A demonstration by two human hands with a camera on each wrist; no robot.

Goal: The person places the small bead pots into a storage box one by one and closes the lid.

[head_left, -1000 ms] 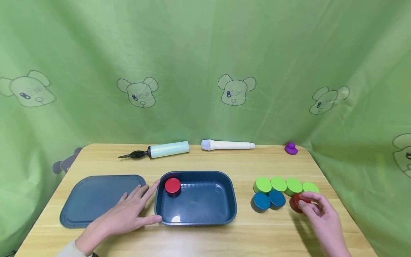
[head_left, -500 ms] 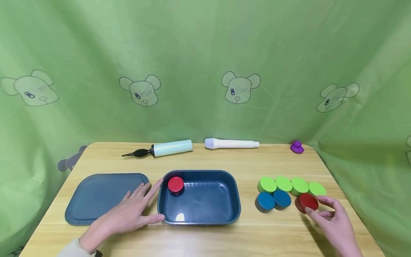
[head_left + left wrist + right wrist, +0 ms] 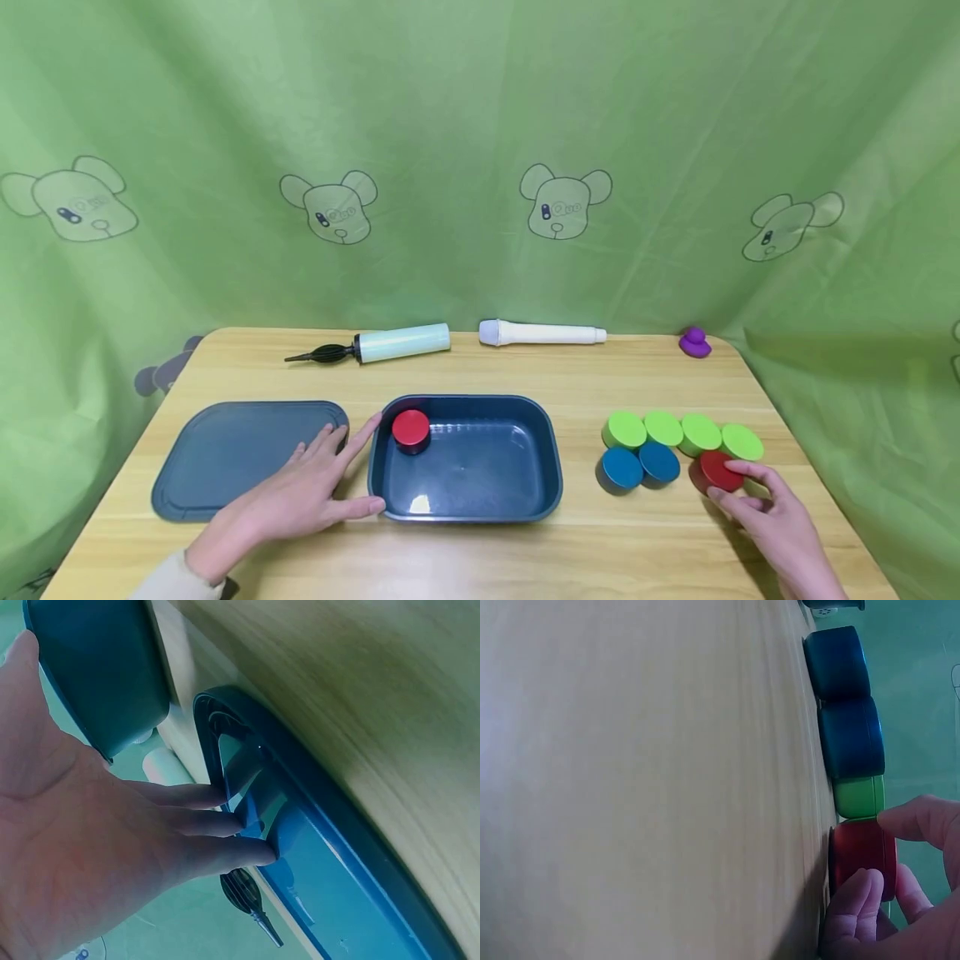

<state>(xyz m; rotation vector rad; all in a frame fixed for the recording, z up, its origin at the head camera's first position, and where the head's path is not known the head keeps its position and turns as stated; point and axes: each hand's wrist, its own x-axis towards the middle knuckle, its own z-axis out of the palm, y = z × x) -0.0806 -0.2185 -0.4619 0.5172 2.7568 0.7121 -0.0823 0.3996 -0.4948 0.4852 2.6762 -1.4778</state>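
My left hand (image 3: 311,487) lies spread out, its fingertips on the flat dark blue lid (image 3: 240,454) and its index finger and thumb at the left side of the dark blue box (image 3: 465,479). One round red tin (image 3: 411,428) stands inside that box, in its back left corner. At the right, my right hand (image 3: 780,508) grips a second round red tin (image 3: 859,851) between thumb and fingers. This tin stands in front of a row of several light green tins (image 3: 663,428). Two blue tins (image 3: 620,468) stand to its left.
Along the back edge lie a pale blue hand pump (image 3: 402,342) with a black nozzle and a white toy microphone (image 3: 551,334). A small purple hat-shaped thing (image 3: 695,342) sits in the back right corner. Behind the wooden table (image 3: 465,562) hangs a green curtain (image 3: 450,125).
My right hand's index finger lifts off the red tin, then comes back onto its top edge. The left hand stays in place. The head view shifts slightly.
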